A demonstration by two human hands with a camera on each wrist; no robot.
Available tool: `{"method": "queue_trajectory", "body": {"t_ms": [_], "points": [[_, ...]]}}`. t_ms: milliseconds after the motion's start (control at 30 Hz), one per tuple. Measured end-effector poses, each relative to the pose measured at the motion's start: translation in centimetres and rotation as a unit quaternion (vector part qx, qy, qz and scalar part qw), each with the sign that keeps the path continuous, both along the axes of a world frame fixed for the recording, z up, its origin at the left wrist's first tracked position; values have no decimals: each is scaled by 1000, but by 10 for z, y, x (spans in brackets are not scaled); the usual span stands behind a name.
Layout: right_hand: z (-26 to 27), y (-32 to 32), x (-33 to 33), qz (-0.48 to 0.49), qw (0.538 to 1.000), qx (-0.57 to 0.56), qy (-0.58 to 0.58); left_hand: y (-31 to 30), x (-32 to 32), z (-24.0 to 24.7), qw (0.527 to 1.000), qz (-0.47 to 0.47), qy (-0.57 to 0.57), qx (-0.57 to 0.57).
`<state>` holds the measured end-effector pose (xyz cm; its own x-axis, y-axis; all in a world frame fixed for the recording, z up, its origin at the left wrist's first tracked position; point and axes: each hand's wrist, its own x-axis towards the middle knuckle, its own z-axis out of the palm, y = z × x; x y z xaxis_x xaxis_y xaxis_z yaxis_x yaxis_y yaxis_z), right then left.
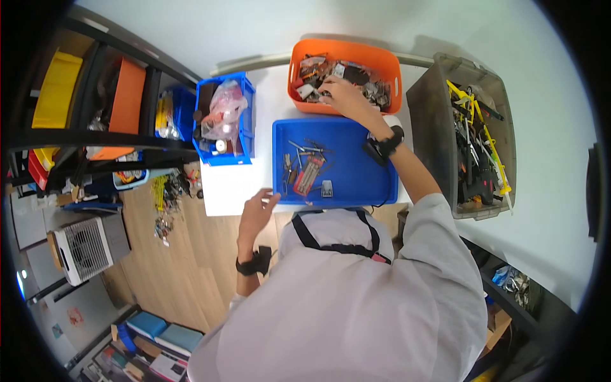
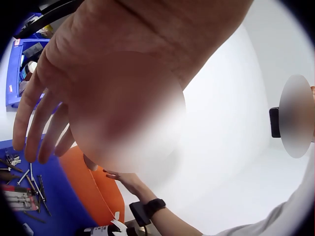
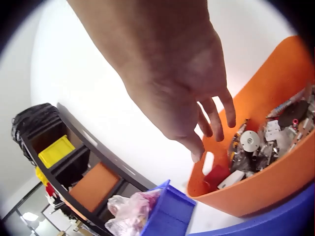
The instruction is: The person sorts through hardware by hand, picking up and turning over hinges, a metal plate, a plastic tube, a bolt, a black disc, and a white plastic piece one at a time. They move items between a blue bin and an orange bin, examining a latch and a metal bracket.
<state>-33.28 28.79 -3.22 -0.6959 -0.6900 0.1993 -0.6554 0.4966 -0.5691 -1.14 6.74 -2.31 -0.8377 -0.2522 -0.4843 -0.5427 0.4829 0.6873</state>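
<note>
My right hand (image 1: 347,99) reaches over the orange basket (image 1: 396,100), its fingers pointing down and apart above a mix of small hardware and bagged parts (image 3: 270,140). Nothing shows between those fingers in the right wrist view. Beside the near left corner of the blue tray (image 1: 363,181), my left hand (image 1: 256,213) hovers with relaxed, empty fingers. Inside the tray lie a red-and-clear pack of bits or drivers (image 1: 309,176), several loose screws and metal rods (image 1: 310,148), and a small silver-grey piece (image 1: 327,188).
A blue bin (image 1: 249,102) with a pink plastic bag (image 1: 226,105) stands at the left of the white table (image 1: 223,191). On the right is a tall grey tub (image 1: 429,127) full of tools and yellow strips. Dark shelving (image 1: 95,137) lines the left side.
</note>
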Motion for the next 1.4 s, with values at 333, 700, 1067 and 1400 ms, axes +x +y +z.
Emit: {"method": "queue_trajectory", "body": {"t_ms": [333, 700, 1067, 1400], "points": [[21, 92, 138, -18, 978, 158, -135, -11, -26, -79, 978, -80, 80, -176], [20, 146, 190, -115, 957, 195, -183, 25, -86, -149, 884, -241, -9, -400], [16, 167, 204, -159, 948, 188, -202, 31, -93, -178, 866, -273, 22, -419], [16, 163, 200, -147, 950, 188, -201, 34, -103, -157, 901, -217, -31, -374]]}}
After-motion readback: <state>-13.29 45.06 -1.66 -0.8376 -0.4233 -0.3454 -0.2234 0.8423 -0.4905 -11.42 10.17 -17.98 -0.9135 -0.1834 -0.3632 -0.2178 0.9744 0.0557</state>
